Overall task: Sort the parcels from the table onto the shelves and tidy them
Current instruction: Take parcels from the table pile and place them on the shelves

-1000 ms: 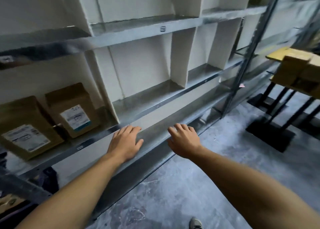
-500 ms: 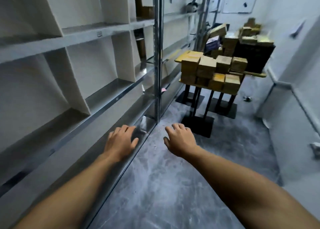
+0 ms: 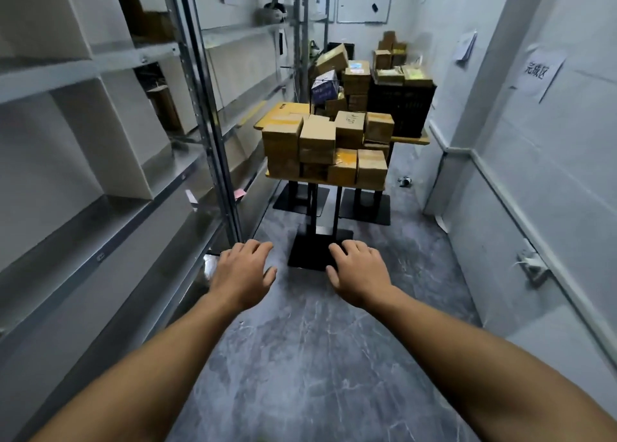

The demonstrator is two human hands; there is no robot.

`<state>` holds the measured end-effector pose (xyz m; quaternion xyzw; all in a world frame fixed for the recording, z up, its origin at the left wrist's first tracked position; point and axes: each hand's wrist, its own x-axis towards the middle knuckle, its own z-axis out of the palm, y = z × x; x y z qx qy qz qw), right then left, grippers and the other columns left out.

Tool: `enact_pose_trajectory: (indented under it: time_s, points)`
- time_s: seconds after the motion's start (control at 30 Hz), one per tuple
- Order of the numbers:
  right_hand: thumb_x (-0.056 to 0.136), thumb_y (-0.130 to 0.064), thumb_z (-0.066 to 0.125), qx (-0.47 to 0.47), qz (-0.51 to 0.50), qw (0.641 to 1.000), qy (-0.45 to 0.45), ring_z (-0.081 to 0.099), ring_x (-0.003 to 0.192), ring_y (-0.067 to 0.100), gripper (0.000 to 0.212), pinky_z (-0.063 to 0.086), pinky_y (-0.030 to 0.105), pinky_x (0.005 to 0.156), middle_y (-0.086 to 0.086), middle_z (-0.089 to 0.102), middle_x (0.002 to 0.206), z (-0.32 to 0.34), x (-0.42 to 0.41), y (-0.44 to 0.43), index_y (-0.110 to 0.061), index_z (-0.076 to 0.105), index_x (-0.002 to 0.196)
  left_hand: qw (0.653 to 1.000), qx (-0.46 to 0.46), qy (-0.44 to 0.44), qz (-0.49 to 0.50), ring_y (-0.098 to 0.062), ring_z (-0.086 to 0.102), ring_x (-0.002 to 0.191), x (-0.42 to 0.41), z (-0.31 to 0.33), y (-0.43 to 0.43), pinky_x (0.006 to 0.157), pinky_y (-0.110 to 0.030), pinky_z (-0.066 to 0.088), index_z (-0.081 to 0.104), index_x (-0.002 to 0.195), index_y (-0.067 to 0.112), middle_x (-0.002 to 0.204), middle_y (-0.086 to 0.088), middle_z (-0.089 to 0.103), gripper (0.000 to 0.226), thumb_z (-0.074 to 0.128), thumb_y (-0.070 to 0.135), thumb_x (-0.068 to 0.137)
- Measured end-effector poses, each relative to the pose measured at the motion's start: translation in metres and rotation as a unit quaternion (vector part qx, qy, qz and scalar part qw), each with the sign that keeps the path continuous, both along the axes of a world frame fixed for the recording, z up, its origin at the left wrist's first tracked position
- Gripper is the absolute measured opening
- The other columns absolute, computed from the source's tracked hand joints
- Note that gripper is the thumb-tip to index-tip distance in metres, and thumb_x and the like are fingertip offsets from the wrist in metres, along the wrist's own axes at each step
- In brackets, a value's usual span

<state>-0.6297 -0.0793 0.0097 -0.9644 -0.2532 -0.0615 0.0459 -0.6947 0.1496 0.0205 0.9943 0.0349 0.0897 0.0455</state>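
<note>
While the bare left hand (image 3: 245, 274) and right hand (image 3: 359, 271) hang empty, fingers loosely spread, brown cardboard parcels (image 3: 317, 141) sit piled on the yellow wooden table (image 3: 278, 113) at twelve o'clock. Pulling a lower box may topple the crowded pile, because some boxes stand at the table edge.

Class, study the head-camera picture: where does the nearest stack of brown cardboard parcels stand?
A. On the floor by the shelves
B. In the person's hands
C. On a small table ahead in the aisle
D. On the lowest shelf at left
C: the parcels are stacked on the table ahead, beyond the left hand and right hand, which both hold nothing.
</note>
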Motion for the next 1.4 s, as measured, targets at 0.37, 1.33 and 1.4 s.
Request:
enact_pose_trajectory:
  time_s: [0.37,1.33,1.4]
  points:
    - [0.096,-0.044,0.046,0.001,-0.038,0.998,-0.042,0.048,0.126,0.032,0.044,0.042,0.045,0.098,0.009,0.053,0.133,0.019,0.167,0.056,-0.019,0.051,0.133,0.997,0.000,-0.033,-0.063,-0.023,0.048,0.120,0.198,0.021,0.055,0.098,-0.039,0.038,0.043,0.140,0.026,0.135,0.002,0.052,0.050,0.048,0.046,0.094]
    - [0.100,-0.048,0.043,0.044,-0.043,0.997,0.038,0.049,0.125,0.027,0.046,0.046,0.044,0.101,0.004,0.050,0.139,0.027,0.585,0.104,-0.026,0.043,0.140,1.000,0.004,0.004,-0.029,-0.019,0.041,0.132,0.608,0.024,0.080,0.110,-0.040,0.030,0.038,0.143,0.032,0.142,0.005,0.049,0.051,0.042,0.050,0.095]
    - [0.101,-0.048,0.041,0.062,-0.050,0.995,0.062,0.047,0.127,0.028,0.046,0.045,0.044,0.102,0.005,0.046,0.143,0.021,0.608,0.104,-0.029,0.040,0.143,1.000,0.010,0.010,-0.010,-0.020,0.040,0.131,0.624,0.015,0.079,0.110,-0.040,0.030,0.039,0.141,0.032,0.141,0.005,0.049,0.050,0.040,0.050,0.095]
